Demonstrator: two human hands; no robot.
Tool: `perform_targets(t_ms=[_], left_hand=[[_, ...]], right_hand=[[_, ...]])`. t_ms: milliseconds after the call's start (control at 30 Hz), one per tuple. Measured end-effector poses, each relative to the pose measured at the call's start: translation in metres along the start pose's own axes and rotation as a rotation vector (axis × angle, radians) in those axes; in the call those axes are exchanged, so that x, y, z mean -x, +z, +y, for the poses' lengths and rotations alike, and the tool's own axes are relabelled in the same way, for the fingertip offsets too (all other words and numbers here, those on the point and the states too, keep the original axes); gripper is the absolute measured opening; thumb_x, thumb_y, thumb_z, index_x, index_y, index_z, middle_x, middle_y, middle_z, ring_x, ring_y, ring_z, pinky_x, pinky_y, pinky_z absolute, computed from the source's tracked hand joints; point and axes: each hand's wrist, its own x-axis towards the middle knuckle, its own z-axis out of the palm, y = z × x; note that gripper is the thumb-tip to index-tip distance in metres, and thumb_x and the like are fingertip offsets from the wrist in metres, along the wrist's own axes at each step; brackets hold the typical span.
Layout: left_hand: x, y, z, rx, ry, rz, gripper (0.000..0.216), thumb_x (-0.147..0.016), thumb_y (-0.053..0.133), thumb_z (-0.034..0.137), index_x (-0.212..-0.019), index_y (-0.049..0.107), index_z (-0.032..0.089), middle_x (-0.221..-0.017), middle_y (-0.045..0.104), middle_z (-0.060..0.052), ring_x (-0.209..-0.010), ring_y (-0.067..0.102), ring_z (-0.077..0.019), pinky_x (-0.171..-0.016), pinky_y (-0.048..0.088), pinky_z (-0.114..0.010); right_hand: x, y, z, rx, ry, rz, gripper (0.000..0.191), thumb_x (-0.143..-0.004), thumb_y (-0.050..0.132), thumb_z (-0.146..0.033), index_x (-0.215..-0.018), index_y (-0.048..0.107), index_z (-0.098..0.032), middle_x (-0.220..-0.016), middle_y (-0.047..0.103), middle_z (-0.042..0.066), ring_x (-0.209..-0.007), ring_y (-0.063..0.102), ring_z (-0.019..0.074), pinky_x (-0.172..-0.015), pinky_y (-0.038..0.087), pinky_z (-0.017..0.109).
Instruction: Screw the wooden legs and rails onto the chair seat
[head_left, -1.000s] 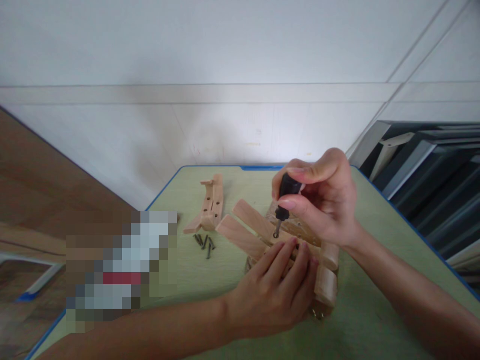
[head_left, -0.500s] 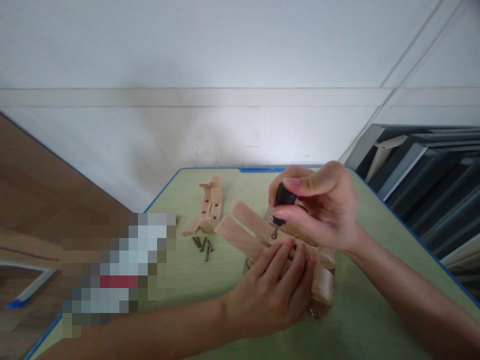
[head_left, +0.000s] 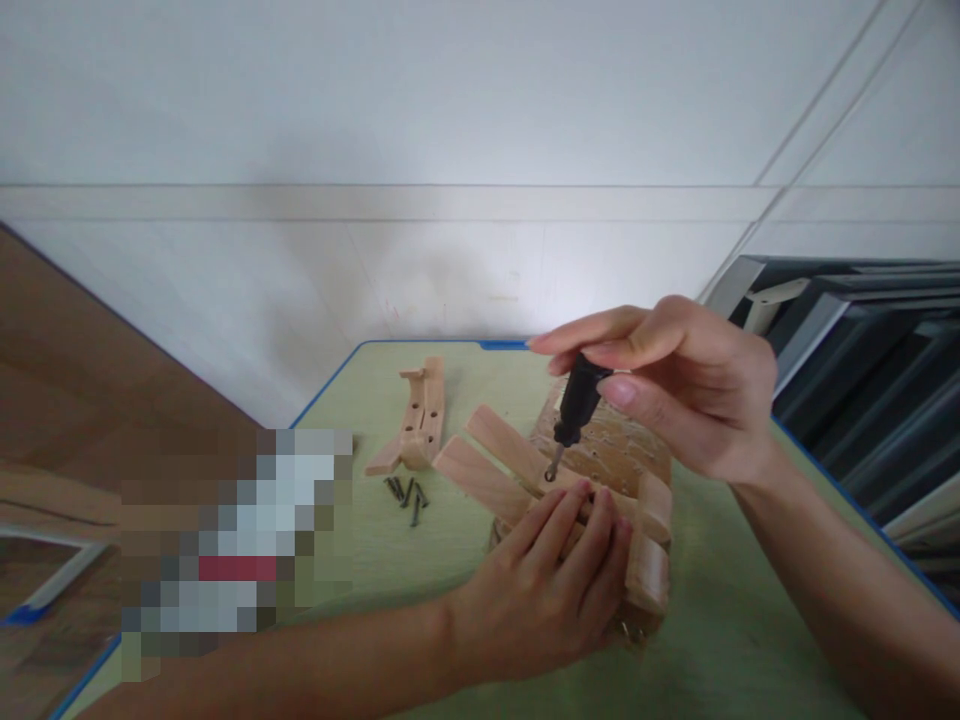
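Note:
A small wooden assembly (head_left: pixel 622 465) of slats and a perforated panel lies on the pale green table (head_left: pixel 375 560). My left hand (head_left: pixel 551 585) presses flat on its near side, fingers resting on the slats. My right hand (head_left: pixel 675 385) grips a black-handled screwdriver (head_left: pixel 576 405) between thumb and fingers, held tilted. Its metal tip touches one of the slats just beyond my left fingertips. Two slat ends (head_left: pixel 480 470) stick out to the left of the assembly.
A separate wooden part (head_left: pixel 420 415) with holes lies farther back on the table. A few dark screws (head_left: pixel 407 492) lie beside it. A blurred patch covers the table's left side. Dark framed panels (head_left: pixel 870 340) lean at the right. A white wall stands behind.
My right hand has risen and rolled over the screwdriver handle, fingers stretched out to the left. The perforated panel now shows under it. My left hand has stayed in place.

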Motion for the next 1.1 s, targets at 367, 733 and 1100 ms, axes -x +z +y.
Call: perform_targets(t_ms=[367,733,1100], left_hand=[[-0.001,0.0,0.001,0.016,-0.019,0.025,0.041,-0.083,0.043,0.033,-0.113,0.055,0.008,-0.12,0.057,-0.017,-0.112,0.054,-0.0308,-0.095,0.043,-0.043],[0.001,0.001,0.001,0.018,-0.013,0.003,0.041,-0.083,0.042,0.034,-0.114,0.054,0.008,-0.122,0.056,-0.018,-0.114,0.053,-0.0306,-0.095,0.043,-0.044],[0.0,0.0,0.001,0.037,-0.02,0.017,0.044,-0.081,0.045,0.036,-0.113,0.057,0.008,-0.119,0.058,-0.017,-0.113,0.053,-0.0328,-0.094,0.044,-0.042]], right_hand=[[-0.002,-0.003,0.0,0.015,-0.007,0.014,0.019,-0.076,0.061,-0.01,-0.092,0.065,-0.018,-0.093,0.069,0.004,-0.09,0.065,0.0156,-0.074,0.056,0.031],[-0.003,-0.008,0.0,0.067,-0.032,0.045,0.019,-0.068,0.068,-0.007,-0.082,0.065,-0.02,-0.083,0.067,0.002,-0.077,0.064,0.0158,-0.066,0.055,0.031],[-0.001,-0.012,0.003,0.168,-0.05,0.019,0.022,-0.061,0.074,-0.008,-0.077,0.064,-0.022,-0.076,0.061,0.001,-0.068,0.055,0.0146,-0.06,0.048,0.031]])
